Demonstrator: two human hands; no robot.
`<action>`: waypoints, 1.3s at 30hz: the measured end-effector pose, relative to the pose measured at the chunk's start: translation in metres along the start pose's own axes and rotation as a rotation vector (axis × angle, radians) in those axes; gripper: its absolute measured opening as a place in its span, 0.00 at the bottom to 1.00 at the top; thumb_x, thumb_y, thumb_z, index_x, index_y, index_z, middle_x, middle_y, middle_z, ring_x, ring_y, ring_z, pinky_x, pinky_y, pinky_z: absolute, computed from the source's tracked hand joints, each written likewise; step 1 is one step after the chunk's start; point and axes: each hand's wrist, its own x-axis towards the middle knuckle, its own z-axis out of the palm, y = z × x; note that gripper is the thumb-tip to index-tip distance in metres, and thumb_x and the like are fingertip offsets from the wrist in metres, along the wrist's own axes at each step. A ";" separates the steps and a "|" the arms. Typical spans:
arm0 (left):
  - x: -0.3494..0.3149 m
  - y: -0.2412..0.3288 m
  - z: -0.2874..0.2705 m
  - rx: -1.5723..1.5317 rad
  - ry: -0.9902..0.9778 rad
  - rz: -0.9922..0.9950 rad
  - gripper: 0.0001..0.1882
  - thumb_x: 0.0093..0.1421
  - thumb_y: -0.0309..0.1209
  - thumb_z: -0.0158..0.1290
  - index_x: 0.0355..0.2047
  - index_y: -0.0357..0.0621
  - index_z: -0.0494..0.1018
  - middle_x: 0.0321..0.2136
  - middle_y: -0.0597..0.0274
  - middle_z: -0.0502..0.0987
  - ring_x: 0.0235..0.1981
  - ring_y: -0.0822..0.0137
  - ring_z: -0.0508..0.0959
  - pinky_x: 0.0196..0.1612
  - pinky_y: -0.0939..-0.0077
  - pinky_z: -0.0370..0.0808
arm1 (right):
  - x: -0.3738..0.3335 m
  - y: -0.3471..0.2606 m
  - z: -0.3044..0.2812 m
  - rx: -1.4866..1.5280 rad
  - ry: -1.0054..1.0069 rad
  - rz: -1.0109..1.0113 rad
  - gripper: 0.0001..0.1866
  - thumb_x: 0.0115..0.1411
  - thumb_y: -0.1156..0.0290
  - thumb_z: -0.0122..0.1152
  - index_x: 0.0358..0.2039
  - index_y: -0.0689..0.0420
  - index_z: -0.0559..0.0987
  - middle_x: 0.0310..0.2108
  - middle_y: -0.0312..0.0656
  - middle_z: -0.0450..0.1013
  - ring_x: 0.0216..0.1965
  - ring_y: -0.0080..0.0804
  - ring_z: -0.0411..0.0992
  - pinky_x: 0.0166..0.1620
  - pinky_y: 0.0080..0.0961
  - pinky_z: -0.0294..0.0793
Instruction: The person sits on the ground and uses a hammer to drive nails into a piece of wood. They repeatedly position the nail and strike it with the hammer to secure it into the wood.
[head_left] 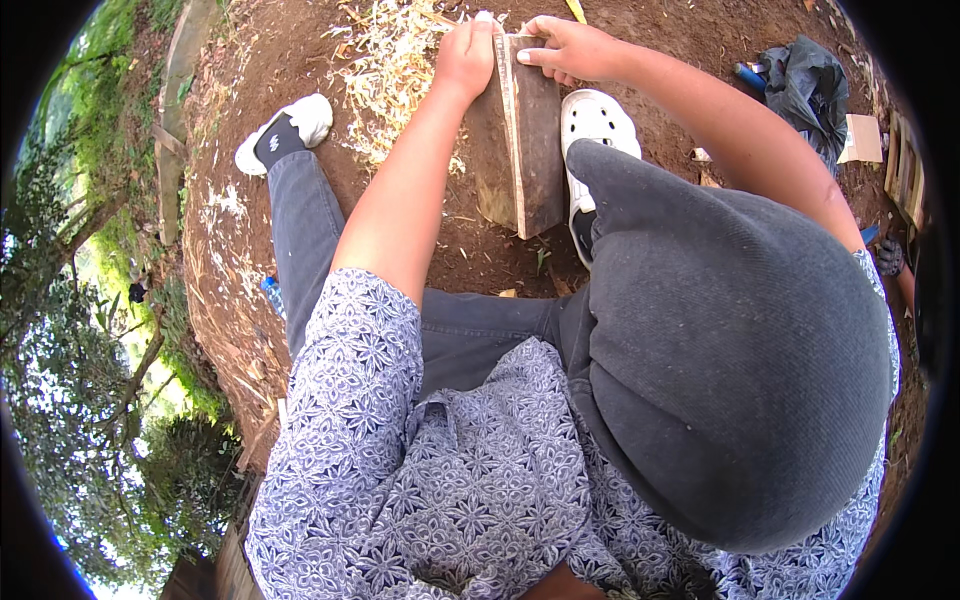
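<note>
A: Dark weathered wood, that plank (520,150), stands on its long edge on the red soil at about twelve o'clock from the seated person, its pale upper edge running toward their knees.

B: Why on edge?

A: My guess: so the narrow pale face is up and reachable. The left hand (466,55) is closed over the plank's far end on the left face, thumb side up, bracing it. The right hand (565,48) pinches the same far end from the other side, fingers curled over the corner. Both grasp the plank; neither is loose.

B: What hems it in?

A: A white clog (597,125) sits just beside the plank at one o'clock, touching or nearly so; I cannot tell which. Pale shavings (395,70) are heaped at eleven o'clock. The other shoe (285,130) lies well apart at ten.

B: Free room?

A: Bare soil beyond the shavings at eleven, and toward a crumpled dark bag (805,85) at two.
</note>
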 end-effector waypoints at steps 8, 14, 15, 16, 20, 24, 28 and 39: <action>-0.008 -0.007 0.018 -0.058 0.008 0.023 0.23 0.71 0.41 0.39 0.40 0.37 0.80 0.38 0.40 0.82 0.44 0.42 0.80 0.50 0.56 0.74 | -0.002 0.004 -0.002 -0.036 -0.015 0.010 0.26 0.69 0.52 0.63 0.59 0.55 0.70 0.29 0.41 0.76 0.27 0.26 0.76 0.30 0.26 0.78; 0.001 -0.031 0.018 -0.275 -0.112 -0.106 0.28 0.70 0.43 0.32 0.41 0.38 0.80 0.40 0.42 0.83 0.45 0.46 0.80 0.52 0.58 0.73 | 0.005 0.004 -0.001 -0.082 -0.022 0.050 0.29 0.68 0.51 0.64 0.60 0.56 0.70 0.29 0.41 0.77 0.28 0.26 0.76 0.31 0.26 0.78; 0.001 -0.036 0.017 -0.327 -0.171 -0.126 0.25 0.72 0.41 0.32 0.41 0.37 0.77 0.36 0.62 0.80 0.44 0.69 0.75 0.56 0.72 0.68 | 0.005 0.004 0.000 -0.086 -0.015 0.060 0.29 0.68 0.51 0.64 0.61 0.56 0.70 0.29 0.41 0.77 0.28 0.26 0.76 0.31 0.26 0.78; 0.000 -0.040 0.018 -0.317 -0.150 -0.103 0.25 0.72 0.41 0.33 0.41 0.36 0.77 0.37 0.61 0.80 0.44 0.68 0.76 0.56 0.72 0.69 | 0.005 0.004 0.001 -0.090 -0.009 0.068 0.30 0.68 0.51 0.64 0.61 0.56 0.69 0.29 0.42 0.77 0.28 0.26 0.76 0.31 0.26 0.78; -0.003 -0.040 0.021 -0.248 -0.089 -0.056 0.25 0.72 0.40 0.33 0.41 0.36 0.78 0.38 0.58 0.81 0.44 0.65 0.77 0.55 0.70 0.70 | 0.009 0.006 0.004 -0.108 0.001 0.072 0.30 0.68 0.51 0.64 0.61 0.57 0.69 0.29 0.42 0.77 0.27 0.27 0.76 0.31 0.27 0.78; -0.012 -0.027 0.018 -0.178 -0.037 -0.039 0.26 0.73 0.40 0.33 0.41 0.36 0.78 0.38 0.54 0.81 0.43 0.62 0.78 0.54 0.68 0.71 | 0.003 -0.004 0.011 -0.144 0.033 0.086 0.30 0.69 0.51 0.64 0.63 0.55 0.70 0.29 0.41 0.77 0.27 0.27 0.77 0.32 0.28 0.79; -0.018 -0.018 0.021 -0.188 0.029 -0.045 0.24 0.71 0.39 0.34 0.39 0.37 0.78 0.40 0.46 0.82 0.45 0.50 0.79 0.52 0.61 0.72 | 0.000 -0.007 0.015 -0.143 0.049 0.088 0.30 0.69 0.52 0.64 0.64 0.53 0.69 0.29 0.41 0.77 0.28 0.26 0.77 0.32 0.28 0.79; -0.022 -0.005 0.032 -0.141 0.231 0.013 0.23 0.71 0.39 0.36 0.34 0.39 0.78 0.33 0.49 0.81 0.37 0.50 0.80 0.45 0.60 0.74 | 0.000 -0.001 0.018 -0.153 0.070 0.082 0.30 0.69 0.52 0.63 0.65 0.54 0.69 0.29 0.42 0.77 0.28 0.26 0.78 0.34 0.28 0.81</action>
